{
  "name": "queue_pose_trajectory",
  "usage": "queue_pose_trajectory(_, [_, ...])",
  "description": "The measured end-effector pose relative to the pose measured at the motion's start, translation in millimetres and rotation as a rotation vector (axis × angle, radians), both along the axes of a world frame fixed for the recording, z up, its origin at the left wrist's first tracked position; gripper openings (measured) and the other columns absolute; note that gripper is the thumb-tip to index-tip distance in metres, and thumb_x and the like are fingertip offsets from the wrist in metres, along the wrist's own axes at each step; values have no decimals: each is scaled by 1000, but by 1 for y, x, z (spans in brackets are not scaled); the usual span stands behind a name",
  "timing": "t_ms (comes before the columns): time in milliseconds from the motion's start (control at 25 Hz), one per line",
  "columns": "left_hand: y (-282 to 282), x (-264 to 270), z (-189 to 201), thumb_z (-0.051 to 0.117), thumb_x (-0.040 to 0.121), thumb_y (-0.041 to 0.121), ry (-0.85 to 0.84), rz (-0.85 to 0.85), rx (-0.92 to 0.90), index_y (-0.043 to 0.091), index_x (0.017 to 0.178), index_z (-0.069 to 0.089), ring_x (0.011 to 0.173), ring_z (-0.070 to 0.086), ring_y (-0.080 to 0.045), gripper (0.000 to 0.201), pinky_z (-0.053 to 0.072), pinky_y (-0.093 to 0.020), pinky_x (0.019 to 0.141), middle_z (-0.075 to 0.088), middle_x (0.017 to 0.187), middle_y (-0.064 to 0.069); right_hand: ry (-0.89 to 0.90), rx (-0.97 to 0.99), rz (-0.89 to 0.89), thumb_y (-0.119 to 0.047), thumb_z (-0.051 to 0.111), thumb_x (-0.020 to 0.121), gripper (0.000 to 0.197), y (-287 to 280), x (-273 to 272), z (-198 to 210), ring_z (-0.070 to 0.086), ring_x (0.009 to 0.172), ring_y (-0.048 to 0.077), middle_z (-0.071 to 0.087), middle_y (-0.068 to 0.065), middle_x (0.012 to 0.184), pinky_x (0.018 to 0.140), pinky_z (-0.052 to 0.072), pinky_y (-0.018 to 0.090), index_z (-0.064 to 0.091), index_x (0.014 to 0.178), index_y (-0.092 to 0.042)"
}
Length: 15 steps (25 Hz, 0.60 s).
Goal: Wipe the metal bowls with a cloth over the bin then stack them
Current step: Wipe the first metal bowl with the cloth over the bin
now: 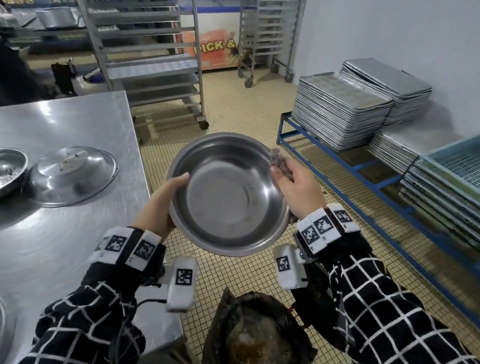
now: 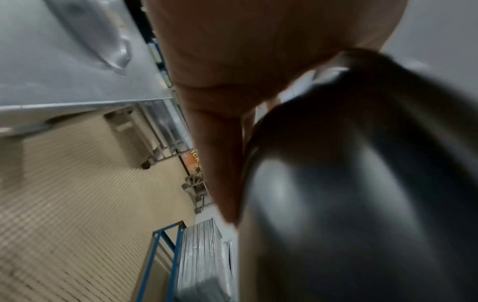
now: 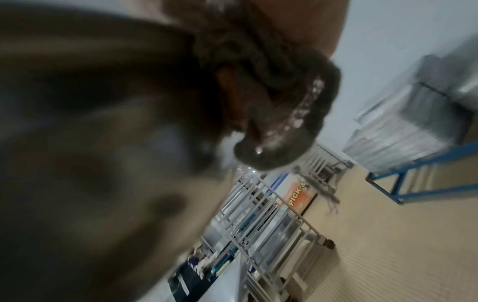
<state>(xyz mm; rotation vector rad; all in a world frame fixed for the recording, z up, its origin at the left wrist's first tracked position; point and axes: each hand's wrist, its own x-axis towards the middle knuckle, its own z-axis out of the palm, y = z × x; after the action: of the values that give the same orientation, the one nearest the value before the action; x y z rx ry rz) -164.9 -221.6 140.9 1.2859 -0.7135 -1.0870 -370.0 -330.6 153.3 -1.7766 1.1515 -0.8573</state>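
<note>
A: Two hands on one metal bowl, held up over the bin?
B: Yes. Left hand grip curls round its nine o'clock rim; right hand pinches the cloth at three o'clock.

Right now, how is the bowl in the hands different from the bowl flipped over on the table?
The held bowl faces up above the floor, gripped by both hands; the flipped bowl lies upside down on the steel table, untouched. The held bowl looks mostly clean; crumbs sit on the flipped bowl. Both are round shiny metal.
</note>
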Motion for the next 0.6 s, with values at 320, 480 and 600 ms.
queue_pose_trajectory(320, [-13, -39, -4, 39, 100, 40, 13, 426, -99, 15, 122, 57, 99, 61, -15, 38, 46, -19, 81, 65, 104, 4, -183, -6, -243, -29, 45, 99, 23, 12, 30, -9, 53, 76, -6, 54, -19, 85, 59, 38, 12, 53, 118, -20])
queue_pose_trajectory(480, [-14, -45, -7, 45, 97, 43, -113, 407, -77, 23, 116, 54, 103, 60, -14, 29, 47, -26, 94, 62, 109, 7, -266, 25, -266, -26, 45, 99, 20, 12, 39, -4, 51, 73, -9, 52, -22, 85, 56, 38, 10, 50, 118, -21])
queue_pose_trajectory(600, [-9, -19, 0, 56, 84, 53, -37, 187, -117, 15, 121, 54, 82, 70, -14, 53, 58, -34, 69, 68, 102, -2, -202, -40, -200, -24, 48, 98, 18, 0, 21, 8, 51, 78, -10, 55, -21, 88, 60, 37, 7, 55, 114, -23])
